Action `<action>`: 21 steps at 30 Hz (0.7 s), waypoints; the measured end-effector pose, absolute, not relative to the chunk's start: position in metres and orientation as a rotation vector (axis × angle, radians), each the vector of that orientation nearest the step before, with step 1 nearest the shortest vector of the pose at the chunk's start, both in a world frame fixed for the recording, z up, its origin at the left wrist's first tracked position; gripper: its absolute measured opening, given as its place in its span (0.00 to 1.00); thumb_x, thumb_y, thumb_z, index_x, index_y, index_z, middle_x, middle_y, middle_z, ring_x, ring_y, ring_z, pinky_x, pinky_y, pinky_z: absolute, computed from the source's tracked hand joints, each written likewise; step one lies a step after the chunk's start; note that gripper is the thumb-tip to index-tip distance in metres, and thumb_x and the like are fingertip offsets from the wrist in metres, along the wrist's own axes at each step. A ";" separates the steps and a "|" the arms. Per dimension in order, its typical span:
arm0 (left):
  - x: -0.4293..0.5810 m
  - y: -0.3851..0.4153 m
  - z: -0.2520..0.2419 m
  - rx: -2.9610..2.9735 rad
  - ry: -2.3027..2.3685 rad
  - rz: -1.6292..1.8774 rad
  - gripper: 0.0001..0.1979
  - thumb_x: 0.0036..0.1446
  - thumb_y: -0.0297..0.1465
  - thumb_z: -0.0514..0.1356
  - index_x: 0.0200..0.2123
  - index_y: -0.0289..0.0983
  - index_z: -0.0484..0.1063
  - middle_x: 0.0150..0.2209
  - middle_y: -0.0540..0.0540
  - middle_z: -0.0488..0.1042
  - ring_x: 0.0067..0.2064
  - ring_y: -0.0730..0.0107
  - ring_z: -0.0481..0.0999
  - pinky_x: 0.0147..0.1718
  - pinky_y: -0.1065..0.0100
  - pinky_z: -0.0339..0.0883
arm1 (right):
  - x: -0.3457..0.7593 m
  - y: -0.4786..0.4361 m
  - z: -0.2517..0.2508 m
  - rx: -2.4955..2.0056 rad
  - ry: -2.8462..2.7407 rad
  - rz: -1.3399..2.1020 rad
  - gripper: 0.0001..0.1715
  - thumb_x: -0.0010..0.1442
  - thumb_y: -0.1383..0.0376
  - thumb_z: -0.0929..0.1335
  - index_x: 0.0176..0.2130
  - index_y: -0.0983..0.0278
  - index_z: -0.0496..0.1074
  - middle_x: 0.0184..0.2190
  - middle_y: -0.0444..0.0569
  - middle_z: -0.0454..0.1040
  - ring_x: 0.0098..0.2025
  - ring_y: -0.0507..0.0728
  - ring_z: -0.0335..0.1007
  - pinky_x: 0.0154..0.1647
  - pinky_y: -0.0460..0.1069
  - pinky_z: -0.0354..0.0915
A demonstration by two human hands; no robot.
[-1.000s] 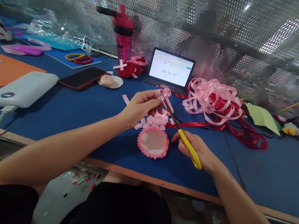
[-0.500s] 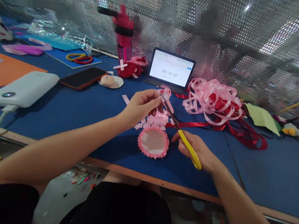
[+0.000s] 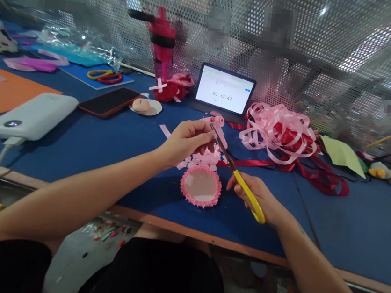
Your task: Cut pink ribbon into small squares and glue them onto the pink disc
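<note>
At scissors [image 3: 237, 175]: sm. pink ribbon loop [image 3: 218, 121]

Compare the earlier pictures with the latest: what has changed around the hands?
Only the timer on the tablet advanced, from 00:32:41 to 00:32:42. The left hand still pinches the pink ribbon piece, the right hand still holds the yellow scissors, blades at the ribbon; the pink-fringed disc lies unmoved.

Glossy pink ribbon [image 3: 278, 130], plastic-handled scissors [image 3: 239, 179]
</note>
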State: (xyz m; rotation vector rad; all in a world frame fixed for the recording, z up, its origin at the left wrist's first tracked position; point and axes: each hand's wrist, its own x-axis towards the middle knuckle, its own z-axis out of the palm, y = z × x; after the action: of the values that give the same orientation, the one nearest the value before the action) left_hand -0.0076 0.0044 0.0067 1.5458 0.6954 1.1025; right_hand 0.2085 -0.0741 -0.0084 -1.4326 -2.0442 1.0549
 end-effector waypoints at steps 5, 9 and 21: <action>-0.008 0.005 0.007 1.536 0.667 1.104 0.09 0.55 0.29 0.57 0.24 0.34 0.66 0.22 0.50 0.72 0.18 0.85 0.60 0.17 0.78 0.50 | 0.209 -0.074 -0.007 -1.460 -2.033 1.047 0.28 0.58 0.43 0.61 0.31 0.64 0.66 0.19 0.39 0.58 0.17 0.47 0.53 0.17 0.43 0.51; -0.009 0.006 0.007 1.566 0.704 1.111 0.09 0.56 0.30 0.57 0.24 0.34 0.66 0.23 0.49 0.73 0.18 0.85 0.60 0.17 0.78 0.52 | 0.209 -0.072 -0.008 -1.477 -2.031 1.016 0.27 0.56 0.44 0.62 0.29 0.65 0.66 0.19 0.40 0.58 0.16 0.47 0.53 0.16 0.43 0.51; 0.007 -0.023 -0.010 2.076 0.555 0.451 0.07 0.58 0.29 0.54 0.30 0.34 0.68 0.23 0.50 0.73 0.23 0.79 0.70 0.25 0.77 0.63 | 0.201 -0.074 -0.012 -1.399 -1.911 1.009 0.16 0.53 0.55 0.69 0.31 0.65 0.65 0.20 0.39 0.57 0.20 0.46 0.51 0.19 0.42 0.52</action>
State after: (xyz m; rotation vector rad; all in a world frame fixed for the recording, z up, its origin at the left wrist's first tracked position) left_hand 0.0073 -0.0235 -0.0101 2.0764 0.5553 0.4512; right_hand 0.2014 -0.0737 -0.0118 -1.3994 -1.9109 1.0093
